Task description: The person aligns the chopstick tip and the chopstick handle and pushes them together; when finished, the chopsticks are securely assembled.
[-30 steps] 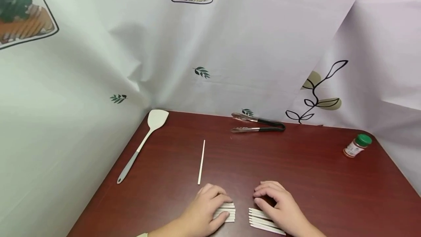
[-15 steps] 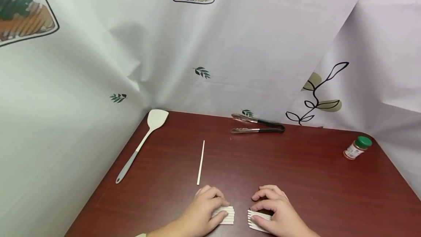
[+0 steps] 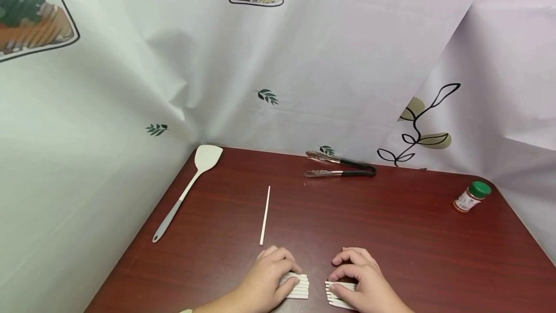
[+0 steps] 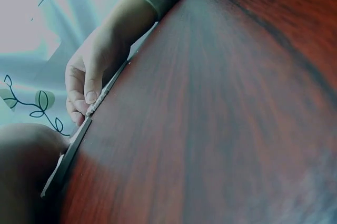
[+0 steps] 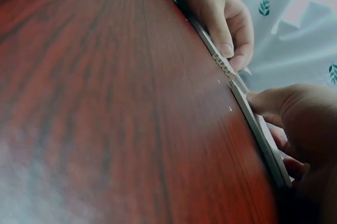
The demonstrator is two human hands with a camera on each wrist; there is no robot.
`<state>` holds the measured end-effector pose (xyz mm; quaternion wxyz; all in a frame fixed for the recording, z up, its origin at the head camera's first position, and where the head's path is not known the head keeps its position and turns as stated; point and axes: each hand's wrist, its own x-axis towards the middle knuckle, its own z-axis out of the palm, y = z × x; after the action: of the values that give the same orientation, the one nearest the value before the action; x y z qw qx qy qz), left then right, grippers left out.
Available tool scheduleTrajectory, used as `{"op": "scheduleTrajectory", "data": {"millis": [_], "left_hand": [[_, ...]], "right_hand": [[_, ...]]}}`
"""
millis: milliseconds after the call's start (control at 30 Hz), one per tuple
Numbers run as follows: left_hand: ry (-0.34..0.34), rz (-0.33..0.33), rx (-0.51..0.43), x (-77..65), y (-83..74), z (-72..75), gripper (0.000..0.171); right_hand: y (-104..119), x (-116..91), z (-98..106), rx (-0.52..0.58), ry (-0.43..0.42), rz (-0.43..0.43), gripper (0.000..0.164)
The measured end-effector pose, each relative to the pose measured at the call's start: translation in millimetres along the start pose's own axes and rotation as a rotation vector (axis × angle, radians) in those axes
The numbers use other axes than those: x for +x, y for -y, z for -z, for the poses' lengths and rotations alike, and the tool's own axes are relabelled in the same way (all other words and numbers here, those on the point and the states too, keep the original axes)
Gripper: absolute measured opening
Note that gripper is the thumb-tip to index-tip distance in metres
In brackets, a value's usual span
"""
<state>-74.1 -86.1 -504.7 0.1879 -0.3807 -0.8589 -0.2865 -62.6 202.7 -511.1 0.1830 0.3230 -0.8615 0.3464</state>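
Several thin white sticks lie side by side in two flat rows on the table, their ends facing each other across a narrow gap. In the head view, my left hand [image 3: 271, 279] holds the left row of sticks [image 3: 299, 290], its thumb at the near side and fingers at the far side. My right hand [image 3: 364, 279] holds the right row of sticks [image 3: 340, 298] between thumb and fingers. Both hands partly hide their rows. The right wrist view shows the left row's ends [image 5: 224, 64] near level. Beyond my left hand lies a single stick [image 3: 265, 216], apart.
A white spatula with a grey handle [image 3: 173, 214] lies along the left edge of the dark red table [image 3: 412, 221]. Open tongs [image 3: 345, 173] lie at the back. A green-lidded spice jar [image 3: 471, 197] stands at the right. White printed cloth [image 3: 330, 62] hangs behind.
My right hand has moved left and toward me, and its thumb now lies on the right row of sticks. The right row's ends line up more evenly. My left hand has barely shifted.
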Motion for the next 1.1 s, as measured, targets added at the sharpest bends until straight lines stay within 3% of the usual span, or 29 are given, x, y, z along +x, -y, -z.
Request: {"op": "scheduleTrajectory", "data": {"millis": [167, 467, 633, 800, 933, 1100], "left_hand": [[-0.012, 0.015, -0.016, 0.6, -0.8, -0.2, 0.019], [-0.016, 0.008, -0.022, 1.2, -0.3, -0.8, 0.018], [-0.038, -0.023, -0.051, 1.1, 0.9, -0.4, 0.006], [-0.082, -0.108, -0.078, 3.3, 3.0, 1.1, 0.005], [-0.092, -0.185, -0.079, 5.4, 4.0, 1.7, 0.005], [-0.064, -0.266, -0.124, 6.3, 3.2, 0.9, 0.005]], "right_hand": [[2, 0, 0, -0.003, 0.009, -0.03, 0.042], [0, 0, -3, 0.001, -0.014, -0.018, 0.01], [-2, 3, -6, 0.015, -0.069, 0.048, 0.014], [0, 9, -8, 0.021, -0.161, 0.183, 0.003], [4, 17, -10, 0.053, -0.255, 0.358, 0.019], [12, 26, -11, 0.096, -0.274, 0.513, 0.018]]}}
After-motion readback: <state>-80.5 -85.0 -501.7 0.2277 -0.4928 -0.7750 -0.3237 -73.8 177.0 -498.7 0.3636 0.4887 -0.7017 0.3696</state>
